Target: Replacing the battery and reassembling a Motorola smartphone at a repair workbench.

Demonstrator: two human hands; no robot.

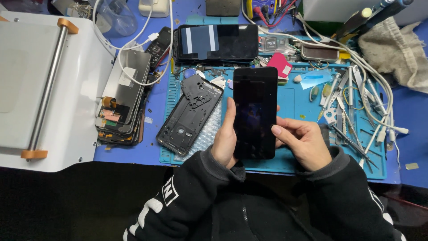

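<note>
Holding the black phone (254, 111) upright over the blue mat (294, 105): your left hand (224, 140) clasps its edge, right hand (303, 142) steadies; next, judged, inspect the screen gently.

Both hands on the black phone (254, 112): left hand (225, 138) grips its edge, right hand (302, 140) pinches the other, above the blue mat (303, 100).

Black rectangular phone screen (254, 111): smooth glossy glass. Blue rubbery work mat (294, 102): matt. White machine housing (71, 107): smooth, semi-gloss, with brushed metal roller (48, 85). Beige rag (394, 49) at worktop's far right corner: rough cloth.
</note>
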